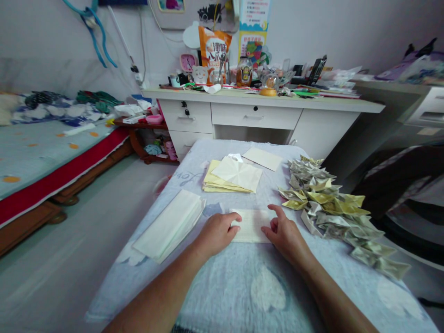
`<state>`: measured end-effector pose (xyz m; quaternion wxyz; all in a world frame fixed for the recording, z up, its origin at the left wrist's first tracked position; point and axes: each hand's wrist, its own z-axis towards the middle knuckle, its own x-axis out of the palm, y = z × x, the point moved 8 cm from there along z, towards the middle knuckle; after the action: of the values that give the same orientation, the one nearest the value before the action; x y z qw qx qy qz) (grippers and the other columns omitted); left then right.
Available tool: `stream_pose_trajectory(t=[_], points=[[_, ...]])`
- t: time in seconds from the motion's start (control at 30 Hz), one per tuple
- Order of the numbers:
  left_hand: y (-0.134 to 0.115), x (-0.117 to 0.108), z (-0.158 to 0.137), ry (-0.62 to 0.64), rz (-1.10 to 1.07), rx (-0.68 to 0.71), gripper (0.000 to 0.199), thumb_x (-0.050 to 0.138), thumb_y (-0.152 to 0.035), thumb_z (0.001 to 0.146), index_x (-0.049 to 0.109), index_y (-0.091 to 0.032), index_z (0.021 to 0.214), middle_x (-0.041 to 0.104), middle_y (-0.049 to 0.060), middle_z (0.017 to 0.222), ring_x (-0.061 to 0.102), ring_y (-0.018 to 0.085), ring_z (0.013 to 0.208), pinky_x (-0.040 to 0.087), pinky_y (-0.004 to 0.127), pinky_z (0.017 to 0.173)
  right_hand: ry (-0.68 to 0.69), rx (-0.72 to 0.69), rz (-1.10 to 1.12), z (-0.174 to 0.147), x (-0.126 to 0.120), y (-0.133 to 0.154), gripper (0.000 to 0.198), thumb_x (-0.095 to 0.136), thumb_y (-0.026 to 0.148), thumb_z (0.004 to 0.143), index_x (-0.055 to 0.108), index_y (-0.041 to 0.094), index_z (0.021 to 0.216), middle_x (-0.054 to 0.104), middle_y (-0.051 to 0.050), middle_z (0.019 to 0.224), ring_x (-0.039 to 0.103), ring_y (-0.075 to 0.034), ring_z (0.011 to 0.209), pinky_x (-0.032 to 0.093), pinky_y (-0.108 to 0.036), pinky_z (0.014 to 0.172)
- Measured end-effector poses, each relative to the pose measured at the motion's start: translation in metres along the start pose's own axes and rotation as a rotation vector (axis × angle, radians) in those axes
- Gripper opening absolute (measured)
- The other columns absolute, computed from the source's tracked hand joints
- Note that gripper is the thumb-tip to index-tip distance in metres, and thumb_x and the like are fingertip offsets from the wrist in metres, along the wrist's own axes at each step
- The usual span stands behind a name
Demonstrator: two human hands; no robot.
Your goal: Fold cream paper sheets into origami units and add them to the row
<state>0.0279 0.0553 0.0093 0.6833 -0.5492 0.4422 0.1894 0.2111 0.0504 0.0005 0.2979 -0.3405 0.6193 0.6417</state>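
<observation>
A pale cream rectangle of paper (pixel 250 225) lies flat on the cloth between my two hands. At its left end rests my left hand (pixel 218 232), thumb and curved forefinger apart with a gap between them. My right hand (pixel 283 235) is at the opposite end: the thumb touches the paper's edge, the forefinger stretches away from it, and the other fingers are curled. Beyond the hands is a stack of yellow and white paper (pixel 227 178), its top white sheet creased. Left of my left hand sits a pile of long folded white sheets (pixel 169 224).
Many folded paper boats (pixel 333 208), silver-grey and gold, crowd the right side of the cloth-covered table (pixel 222 296). A cream card (pixel 262 158) lies at the back. Behind stands a cluttered white desk (pixel 187 113); a bed (pixel 62 148) is on the left.
</observation>
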Motion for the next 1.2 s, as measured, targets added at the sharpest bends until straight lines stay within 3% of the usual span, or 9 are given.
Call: stream_pose_trajectory(t=[0.1,0.27,1.2], points=[[-0.001,0.002,0.0,-0.003,0.055,0.008,0.027,0.05,-0.028,0.087,0.066,-0.023,0.108,0.073,0.004,0.097,0.067,0.021,0.091,0.046,0.03,0.082,-0.02,0.008,-0.061,-0.001,0.001,-0.002,0.052,0.054,0.028,0.079,0.039,0.014,0.127,0.059,0.004,0.062,0.055,-0.016,0.057,0.033,-0.025,0.057],[-0.001,0.006,0.0,0.001,0.143,0.014,0.03,0.047,-0.028,0.09,0.063,-0.024,0.114,0.072,0.006,0.107,0.066,0.022,0.1,0.048,0.034,0.089,-0.041,0.03,-0.107,-0.003,0.0,-0.005,0.044,0.053,0.029,0.08,0.042,0.016,0.12,0.061,0.002,0.065,0.056,-0.017,0.058,0.031,-0.024,0.055],[-0.001,0.01,0.002,-0.027,0.257,-0.019,0.034,0.039,-0.025,0.092,0.06,-0.026,0.119,0.068,0.006,0.098,0.063,0.02,0.09,0.047,0.032,0.082,-0.087,0.059,-0.108,-0.001,-0.003,-0.006,0.03,0.055,0.027,0.081,0.042,0.02,0.107,0.059,0.003,0.063,0.056,-0.016,0.057,0.03,-0.024,0.054]])
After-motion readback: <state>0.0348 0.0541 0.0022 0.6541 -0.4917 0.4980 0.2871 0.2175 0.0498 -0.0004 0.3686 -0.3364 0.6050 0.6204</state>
